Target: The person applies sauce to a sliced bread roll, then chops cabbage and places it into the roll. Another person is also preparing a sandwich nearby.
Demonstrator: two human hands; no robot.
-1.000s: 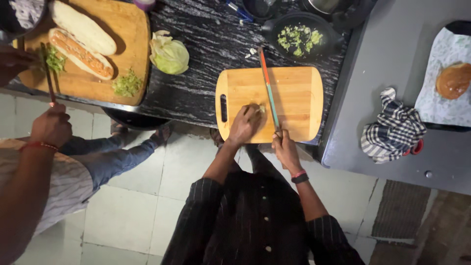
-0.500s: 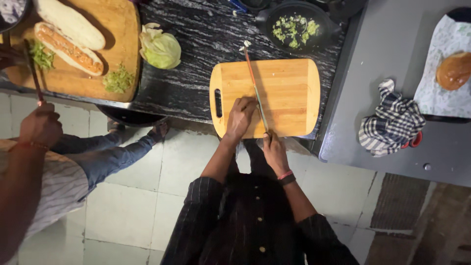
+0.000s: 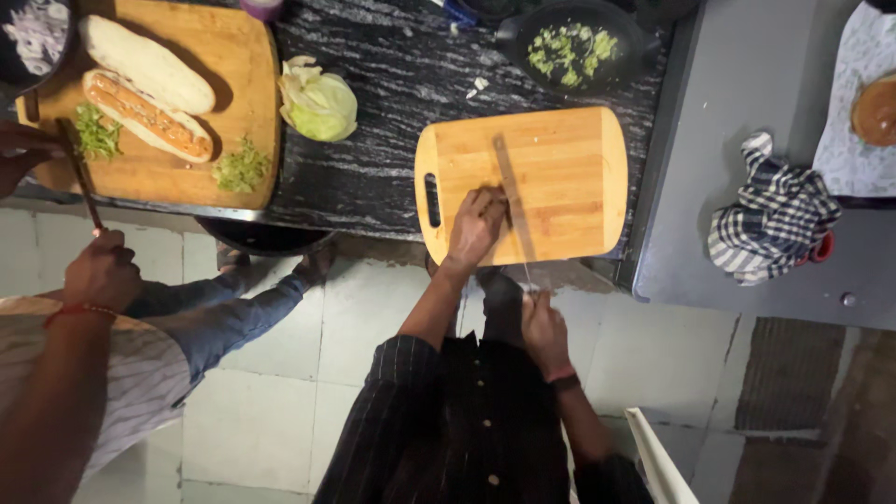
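A light wooden cutting board (image 3: 569, 168) lies on the dark stone counter. My left hand (image 3: 476, 224) presses down on its near left part, fingers curled right beside a long knife blade (image 3: 509, 182). Whatever sits under those fingers is hidden. My right hand (image 3: 543, 329) is below the board's near edge, off the counter, closed around the knife handle. The blade runs up across the board's middle.
A co-worker's hand (image 3: 101, 271) at left holds a knife over a larger board (image 3: 233, 56) with split bread (image 3: 145, 63) and chopped greens. A cabbage piece (image 3: 319, 101), a black pan of chopped greens (image 3: 569, 47) and a checked cloth (image 3: 770, 219) are nearby.
My right hand has drawn back toward my body, off the board's edge, pulling the knife with it. My left hand stays on the board. The co-worker's knife hand has shifted slightly.
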